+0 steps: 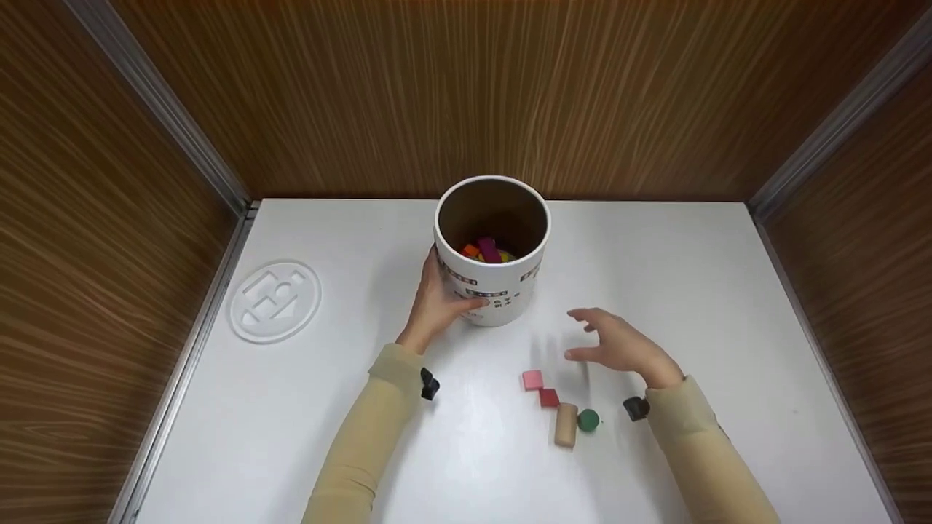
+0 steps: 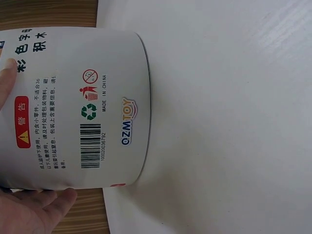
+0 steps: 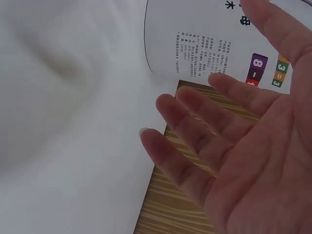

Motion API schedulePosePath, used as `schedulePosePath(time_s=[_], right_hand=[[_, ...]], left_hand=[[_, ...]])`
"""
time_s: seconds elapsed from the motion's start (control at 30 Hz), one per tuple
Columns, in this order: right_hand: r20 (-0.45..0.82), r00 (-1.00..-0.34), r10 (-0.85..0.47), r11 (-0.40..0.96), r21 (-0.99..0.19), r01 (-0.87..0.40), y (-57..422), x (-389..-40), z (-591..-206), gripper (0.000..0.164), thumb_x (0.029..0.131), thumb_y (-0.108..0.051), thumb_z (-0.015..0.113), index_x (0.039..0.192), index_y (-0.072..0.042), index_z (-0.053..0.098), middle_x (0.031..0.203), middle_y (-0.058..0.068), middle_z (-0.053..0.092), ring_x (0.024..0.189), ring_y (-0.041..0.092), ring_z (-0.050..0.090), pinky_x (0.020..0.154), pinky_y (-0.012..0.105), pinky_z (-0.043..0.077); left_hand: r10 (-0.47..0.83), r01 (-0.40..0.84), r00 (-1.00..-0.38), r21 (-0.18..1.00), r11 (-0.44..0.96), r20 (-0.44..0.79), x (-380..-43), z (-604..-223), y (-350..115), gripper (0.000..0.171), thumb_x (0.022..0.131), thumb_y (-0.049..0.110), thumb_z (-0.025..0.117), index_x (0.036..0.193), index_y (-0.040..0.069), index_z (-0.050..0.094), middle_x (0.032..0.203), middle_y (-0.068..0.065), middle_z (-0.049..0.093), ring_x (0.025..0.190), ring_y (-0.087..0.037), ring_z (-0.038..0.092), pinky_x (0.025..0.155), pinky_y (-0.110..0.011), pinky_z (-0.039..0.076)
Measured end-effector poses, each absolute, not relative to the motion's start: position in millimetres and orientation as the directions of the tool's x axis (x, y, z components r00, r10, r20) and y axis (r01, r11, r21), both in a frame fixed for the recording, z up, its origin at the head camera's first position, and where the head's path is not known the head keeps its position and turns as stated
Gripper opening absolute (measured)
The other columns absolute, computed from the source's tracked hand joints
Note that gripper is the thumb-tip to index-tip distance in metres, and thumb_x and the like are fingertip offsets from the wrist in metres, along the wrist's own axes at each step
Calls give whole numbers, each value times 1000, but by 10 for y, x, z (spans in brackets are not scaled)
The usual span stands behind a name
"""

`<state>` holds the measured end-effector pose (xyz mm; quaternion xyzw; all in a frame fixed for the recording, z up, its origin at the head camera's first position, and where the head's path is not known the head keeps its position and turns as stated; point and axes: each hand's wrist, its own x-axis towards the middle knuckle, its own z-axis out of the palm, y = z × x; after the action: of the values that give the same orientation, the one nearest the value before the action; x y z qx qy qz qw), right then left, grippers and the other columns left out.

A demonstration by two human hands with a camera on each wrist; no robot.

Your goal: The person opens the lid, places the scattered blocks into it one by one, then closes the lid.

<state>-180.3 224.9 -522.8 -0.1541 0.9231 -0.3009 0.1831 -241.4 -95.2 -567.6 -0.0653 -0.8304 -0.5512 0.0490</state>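
A white printed cylindrical tub [image 1: 502, 309] stands upright on the table with its top uncovered; colourful toy blocks [image 1: 489, 250] lie inside it. My left hand [image 1: 435, 302] grips the tub's left side, thumb across the front and fingers behind. In the left wrist view the tub's label [image 2: 90, 146] shows a barcode and warning signs. My right hand [image 1: 622, 343] hovers to the right of the tub, fingers spread and holding nothing. Below it lie a pink block [image 1: 533, 380], a red block [image 1: 549, 397], a plain wooden cylinder [image 1: 566, 425] and a green round block [image 1: 588, 420].
A round white lid [image 1: 275, 301] with raised block shapes lies flat at the table's left. Wood-grain panels [image 1: 495, 94] stand around the back and sides of the white table [image 1: 728, 313].
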Motion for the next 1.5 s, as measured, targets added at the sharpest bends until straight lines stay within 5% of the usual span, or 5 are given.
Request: schedulePosePath(time_s=[0.53, 0.87, 1.17, 1.5], right_hand=[[-222, -869, -441, 767, -597, -236, 2224, -1520, -5451, 56, 84, -21, 80, 133, -5, 58, 124, 15, 58, 107, 34, 58, 86, 47, 55], [-315, -791, -525, 796, -510, -326, 1837, -1497, -5632, 56, 84, -25, 80, 136, -20, 60, 132, 5, 52, 111, 22, 54, 96, 45, 49], [-275, -748, -604, 768, -452, -453, 1693, -1533, -5711, 41, 81, -22, 82, 120, -21, 69, 108, 1, 55, 85, 16, 53, 71, 34, 50], [-275, -745, -608, 772, -425, -473, 1697, -1589, -5752, 22, 88, -9, 72, 109, -15, 68, 88, -5, 52, 74, 14, 51, 68, 31, 47]], left_hand=[[51, 156, -988, 909, 388, 147, -2440, -5669, -945, 137, 58, 41, 95, 158, 23, 3, 160, -2, 17, 146, -19, 19, 119, -37, 17], [57, 177, -984, 898, 404, 169, -2430, -5694, -961, 135, 60, 41, 94, 158, 18, 3, 160, -5, 18, 146, -20, 19, 119, -37, 17], [56, 170, -985, 903, 393, 161, -2419, -5700, -959, 136, 60, 41, 94, 158, 19, 2, 161, -4, 17, 146, -19, 18, 119, -38, 17], [49, 144, -990, 911, 386, 135, -2426, -5700, -955, 136, 59, 41, 95, 158, 21, 4, 160, -3, 17, 146, -20, 18, 119, -40, 16]])
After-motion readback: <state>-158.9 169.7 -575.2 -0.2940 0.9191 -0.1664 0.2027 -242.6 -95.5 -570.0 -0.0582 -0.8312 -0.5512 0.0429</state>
